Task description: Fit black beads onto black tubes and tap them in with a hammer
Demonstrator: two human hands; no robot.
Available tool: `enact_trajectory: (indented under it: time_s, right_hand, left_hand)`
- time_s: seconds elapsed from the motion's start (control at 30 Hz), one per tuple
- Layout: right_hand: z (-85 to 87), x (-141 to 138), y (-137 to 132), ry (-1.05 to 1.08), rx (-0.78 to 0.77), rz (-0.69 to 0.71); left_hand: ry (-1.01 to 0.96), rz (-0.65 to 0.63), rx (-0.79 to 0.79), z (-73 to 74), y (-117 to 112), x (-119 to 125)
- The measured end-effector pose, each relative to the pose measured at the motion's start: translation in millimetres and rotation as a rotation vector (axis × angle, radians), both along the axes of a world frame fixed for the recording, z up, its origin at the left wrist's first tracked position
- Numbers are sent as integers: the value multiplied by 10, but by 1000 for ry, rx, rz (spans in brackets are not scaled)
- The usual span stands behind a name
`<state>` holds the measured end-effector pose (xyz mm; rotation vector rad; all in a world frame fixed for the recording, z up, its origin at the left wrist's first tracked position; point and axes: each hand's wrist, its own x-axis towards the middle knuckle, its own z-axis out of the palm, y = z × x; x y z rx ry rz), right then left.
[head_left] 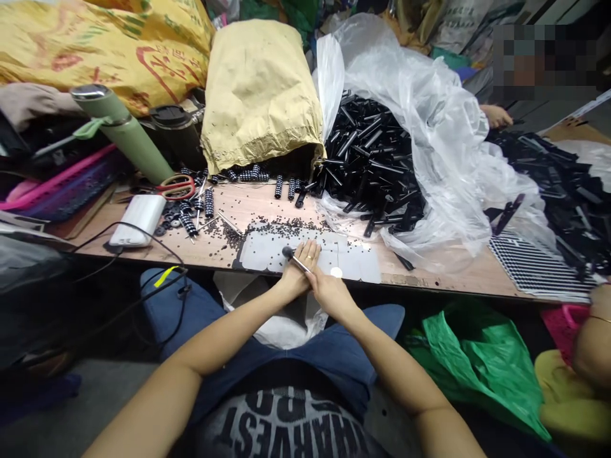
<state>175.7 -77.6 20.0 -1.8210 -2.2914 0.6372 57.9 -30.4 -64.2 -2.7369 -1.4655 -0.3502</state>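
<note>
My right hand [330, 294] is closed around one end of a thin metal rod with a dark rounded tip [288, 252]. The rod slants up and left across my left hand [301, 267], whose fingers stretch forward, with a ring on one. Both hands meet at the table's front edge, above a pale translucent mat [359, 259]. Many tiny dark beads [286, 224] lie scattered over the mat's back part and the table behind it. Whether my left palm holds any beads is too small to tell.
Behind the mat stand a yellow paper sack [265, 95] and a clear plastic bag [429, 140] of black tube-like parts [367, 159]. Scissors [179, 186], a white power bank [138, 219] with a cable and a green flask [128, 137] are leftward. A co-worker's hand [497, 116] shows at right.
</note>
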Motion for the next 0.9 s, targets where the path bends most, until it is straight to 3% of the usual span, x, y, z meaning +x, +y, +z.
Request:
enact_trajectory:
  time_s: [0.07, 0.17, 0.23, 0.33, 0.43, 0.5, 0.6, 0.67, 0.77, 0.9]
  right_hand:
    - [-43, -49, 30, -70, -62, 50]
    - [-19, 25, 74, 2, 8, -15]
    - [14, 158, 110, 67, 69, -93]
    - [-30, 448, 177, 41, 111, -187]
    - [-203, 751, 232, -130, 112, -280]
    - [-326, 904, 260, -252, 129, -338]
    - [-428, 1026, 330, -347, 221, -359]
    - [-427, 1038, 433, -332, 307, -336]
    - [-370, 987, 701, -274, 402, -306]
    - [-311, 923, 1153, -288, 359, -484]
  left_hand:
    - [-46, -16, -20, 14, 88, -7]
    - [-149, 24, -107, 149, 161, -23]
    - [-202, 62, -166, 290, 53, -53]
    - [-214, 26, -238, 485, -297, -192]
    - [-221, 105, -310, 604, -430, -550]
    - [-260, 353, -238, 644, -203, -937]
    - [-287, 789, -19, 645, 474, -1611]
    - [-289, 1020, 20, 606, 913, -1967]
    - [-247, 1163, -142, 505, 1259, -2185]
    - [-163, 1120, -147, 393, 1183, -2099]
